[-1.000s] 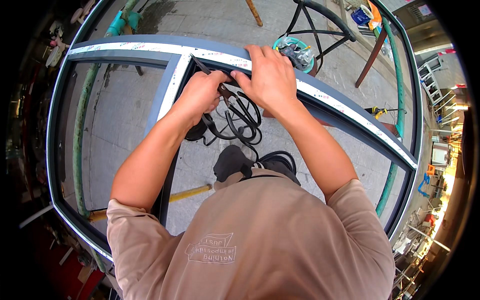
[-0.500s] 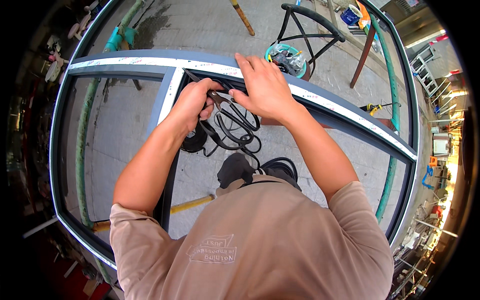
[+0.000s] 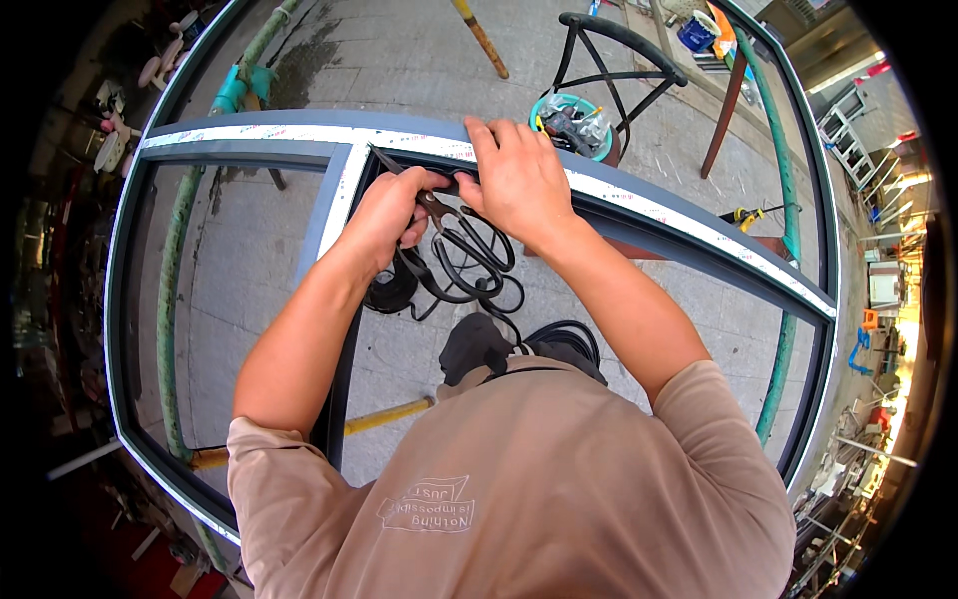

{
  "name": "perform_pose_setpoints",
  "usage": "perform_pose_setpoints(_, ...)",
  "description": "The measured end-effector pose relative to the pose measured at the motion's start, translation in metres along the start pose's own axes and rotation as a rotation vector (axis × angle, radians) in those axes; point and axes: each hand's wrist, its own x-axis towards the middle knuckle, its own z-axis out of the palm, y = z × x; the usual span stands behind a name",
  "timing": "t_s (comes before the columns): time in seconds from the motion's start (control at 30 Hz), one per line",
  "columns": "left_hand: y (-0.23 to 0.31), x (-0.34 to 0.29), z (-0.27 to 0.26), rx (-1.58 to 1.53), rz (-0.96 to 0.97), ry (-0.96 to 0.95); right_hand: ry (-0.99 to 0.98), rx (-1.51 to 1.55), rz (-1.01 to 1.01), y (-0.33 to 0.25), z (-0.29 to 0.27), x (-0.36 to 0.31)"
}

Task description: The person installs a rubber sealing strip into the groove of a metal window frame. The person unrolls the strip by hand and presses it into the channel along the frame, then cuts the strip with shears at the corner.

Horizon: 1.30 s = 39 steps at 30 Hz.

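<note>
A large grey metal window frame with white printed film lies in front of me. My left hand is closed around a pair of scissors, blades pointing up and left beside the joint of two bars. Its fingertips are also at a black rubber strip, which hangs in loops below the crossbar. My right hand lies over the crossbar, fingers across the top and thumb at the inner edge by the strip. The tips of the right fingers and the exact contact at the groove are hard to see.
Green pipes run beneath the frame. Beyond the crossbar are a black metal chair and a teal basin of tools and plastic. A coil of black strip lies by my feet. A blue bucket stands far right.
Both hands stay at the crossbar. The left fingers have shifted slightly toward the right thumb, and the right hand has come a little lower and left. The view has moved slightly.
</note>
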Motion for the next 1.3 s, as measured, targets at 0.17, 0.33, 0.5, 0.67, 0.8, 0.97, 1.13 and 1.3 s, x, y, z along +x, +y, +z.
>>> perform_pose_setpoints(0.17,0.0,0.001,0.001,-0.016,-0.011,0.009,-0.005,-0.035,-0.073,0.006,-0.003,-0.003)
perform_pose_setpoints(0.33,0.0,0.002,0.001,-0.017,-0.017,0.011,-0.019,-0.019,-0.09,0.006,-0.007,-0.003)
perform_pose_setpoints(0.5,-0.002,0.005,-0.004,0.005,0.0,-0.004,0.016,-0.037,-0.075,0.003,-0.003,-0.003)
perform_pose_setpoints(0.67,0.0,0.004,-0.002,0.018,0.011,-0.011,0.075,-0.091,-0.068,0.001,0.006,-0.004)
perform_pose_setpoints(0.8,0.0,0.004,-0.002,0.019,0.008,-0.003,0.082,-0.085,-0.099,0.002,0.003,-0.004)
perform_pose_setpoints(0.97,0.002,0.002,0.0,0.008,0.005,0.004,0.074,-0.086,-0.102,0.004,0.004,-0.003)
perform_pose_setpoints(1.13,0.001,0.0,-0.001,-0.02,0.001,0.007,0.103,-0.066,-0.08,0.0,0.004,-0.003)
perform_pose_setpoints(1.3,0.001,-0.001,0.002,0.006,0.011,0.016,0.054,-0.047,0.009,-0.004,0.001,0.0)
